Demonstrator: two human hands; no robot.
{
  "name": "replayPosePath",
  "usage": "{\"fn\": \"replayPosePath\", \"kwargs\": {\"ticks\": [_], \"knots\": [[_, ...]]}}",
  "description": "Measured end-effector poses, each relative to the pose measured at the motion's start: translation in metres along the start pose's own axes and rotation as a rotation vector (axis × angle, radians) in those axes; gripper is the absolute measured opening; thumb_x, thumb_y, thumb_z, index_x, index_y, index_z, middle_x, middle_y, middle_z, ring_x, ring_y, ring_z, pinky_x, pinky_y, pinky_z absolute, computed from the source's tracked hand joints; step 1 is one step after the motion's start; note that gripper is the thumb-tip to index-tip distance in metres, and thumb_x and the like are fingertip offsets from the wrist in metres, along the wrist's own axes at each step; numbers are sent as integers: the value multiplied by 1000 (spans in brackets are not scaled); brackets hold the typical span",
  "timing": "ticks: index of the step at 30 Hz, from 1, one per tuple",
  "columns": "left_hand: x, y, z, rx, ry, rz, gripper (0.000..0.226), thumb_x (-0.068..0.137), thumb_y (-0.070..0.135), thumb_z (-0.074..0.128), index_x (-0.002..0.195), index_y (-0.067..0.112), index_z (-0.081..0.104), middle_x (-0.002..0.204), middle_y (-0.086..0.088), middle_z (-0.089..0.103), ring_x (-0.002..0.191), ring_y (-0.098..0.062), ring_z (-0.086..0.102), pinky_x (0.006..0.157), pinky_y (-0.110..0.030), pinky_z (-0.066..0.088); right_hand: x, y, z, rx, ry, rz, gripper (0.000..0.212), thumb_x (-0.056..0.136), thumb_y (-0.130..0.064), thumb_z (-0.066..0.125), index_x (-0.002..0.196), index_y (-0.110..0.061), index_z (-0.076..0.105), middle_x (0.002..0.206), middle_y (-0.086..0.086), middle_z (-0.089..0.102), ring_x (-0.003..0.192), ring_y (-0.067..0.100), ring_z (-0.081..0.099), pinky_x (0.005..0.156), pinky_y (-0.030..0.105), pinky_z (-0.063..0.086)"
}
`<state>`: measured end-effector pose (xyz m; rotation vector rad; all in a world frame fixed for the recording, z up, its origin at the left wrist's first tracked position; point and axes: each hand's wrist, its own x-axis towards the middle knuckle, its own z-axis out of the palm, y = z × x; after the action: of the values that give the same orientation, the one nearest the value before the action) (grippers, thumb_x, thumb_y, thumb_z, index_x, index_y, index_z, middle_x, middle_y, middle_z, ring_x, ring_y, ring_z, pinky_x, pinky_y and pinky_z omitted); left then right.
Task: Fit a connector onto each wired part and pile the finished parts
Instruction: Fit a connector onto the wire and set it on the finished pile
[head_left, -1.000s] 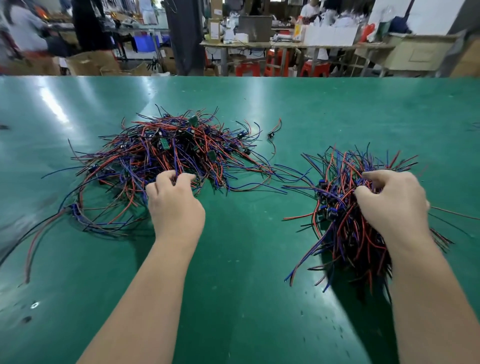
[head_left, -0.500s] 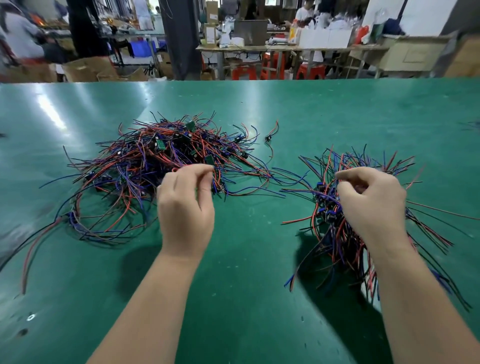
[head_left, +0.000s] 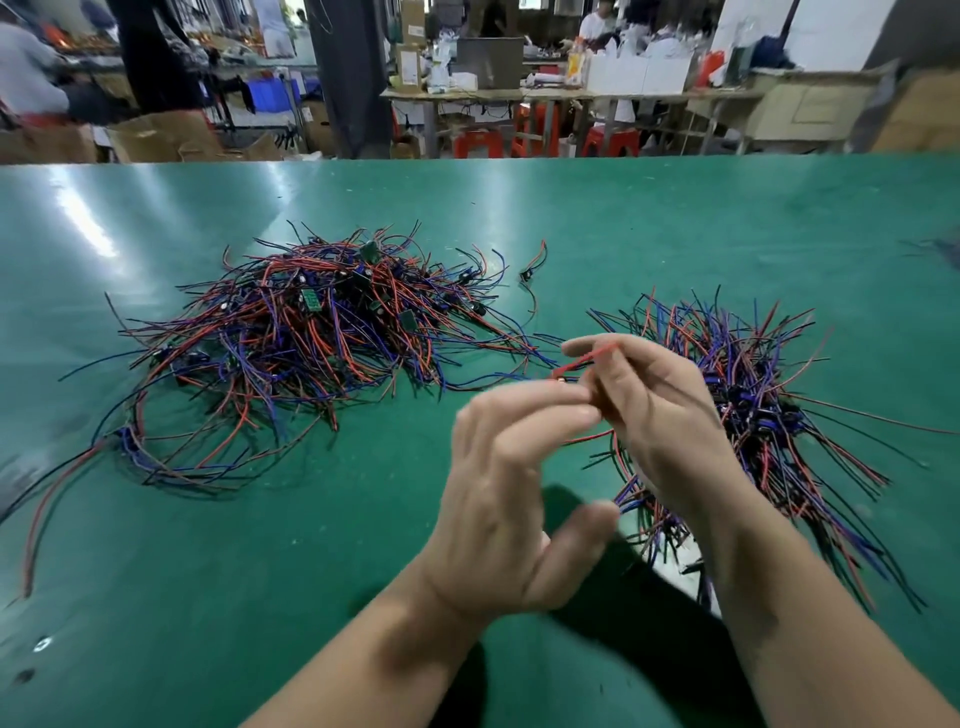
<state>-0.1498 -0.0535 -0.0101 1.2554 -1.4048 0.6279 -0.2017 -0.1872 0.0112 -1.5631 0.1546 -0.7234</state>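
R hand (head_left: 660, 415) fingers (head_left: 641, 358) pinched a red wire (head_left: 589, 359); L hand (head_left: 509, 499) fingers straight, thumb spread, over surface (head_left: 260, 571).

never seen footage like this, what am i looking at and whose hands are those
There is no machine here: a person works with bare hands, and the picture comes from a camera worn on their head, looking forward and down. On the green table lie two tangles of red, blue and black wired parts: a larger left pile and a right pile. The right hand pinches a red wire. The left hand, blurred, reaches toward it with fingers fairly straight and thumb apart.
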Motion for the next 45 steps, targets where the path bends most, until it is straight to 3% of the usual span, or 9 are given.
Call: {"fn": "replayPosePath", "kwargs": {"ticks": [5,10,13,18,22,26,29,35,45], "knots": [[-4,-11,-3,56,236,-376,39,99,43,34,129,17,37,126,-2,45,120,-21,45,102,-44,36,5,-8,1,470,66,212,40,86,-40,47,70,-15,73,50,0,45,46,13,40,48,21,37],[-3,-19,-3,147,86,-502,41,90,37,55,129,28,45,120,10,59,115,-9,55,100,-47,40,5,-14,0,612,50,352,38,84,-40,50,64,-15,72,48,0,43,42,12,38,47,20,39],[-5,-19,0,15,42,-477,39,88,27,66,125,25,53,108,17,61,94,-3,62,87,-28,50,4,-13,2,612,7,376,30,81,-32,54,65,-14,73,51,0,51,44,10,47,47,18,45],[-2,-13,0,-224,66,-724,10,92,28,60,101,28,65,77,9,70,52,-9,64,47,-23,51,4,-12,-2,558,-37,367,18,77,-18,60,77,-18,78,58,-2,62,48,6,59,47,14,48],[10,-8,-1,-609,16,-1096,20,89,31,54,89,14,64,61,-4,69,33,-11,52,37,-18,42,4,-9,-6,439,-18,304,15,77,-18,63,82,-14,76,53,-2,51,39,7,42,41,16,34],[17,-5,-7,-981,-81,-1327,27,79,33,56,83,7,63,55,-1,64,30,-5,46,35,-15,39,4,-6,-5,411,-57,300,16,61,-24,73,72,-14,75,64,-2,63,54,11,50,60,24,48],[19,-7,-11,-1020,-166,-1410,26,74,35,62,71,13,74,65,-3,69,41,-8,58,41,-18,47,4,-5,-6,326,-60,275,13,64,-20,71,73,-14,77,61,1,63,51,9,52,52,18,48],[11,-13,-6,-768,-43,-1359,16,67,15,77,79,7,72,68,-6,70,53,-13,65,51,-20,52,0,2,1,-17,-42,218,12,65,-16,75,76,-15,73,57,3,64,51,13,54,51,20,43],[13,-12,-11,-769,-224,-1392,27,55,19,78,76,6,68,63,-4,68,54,-15,65,56,-24,56,10,-2,-26,13,319,233,13,84,-2,66,72,-7,66,57,0,68,51,10,64,49,18,51]]}}
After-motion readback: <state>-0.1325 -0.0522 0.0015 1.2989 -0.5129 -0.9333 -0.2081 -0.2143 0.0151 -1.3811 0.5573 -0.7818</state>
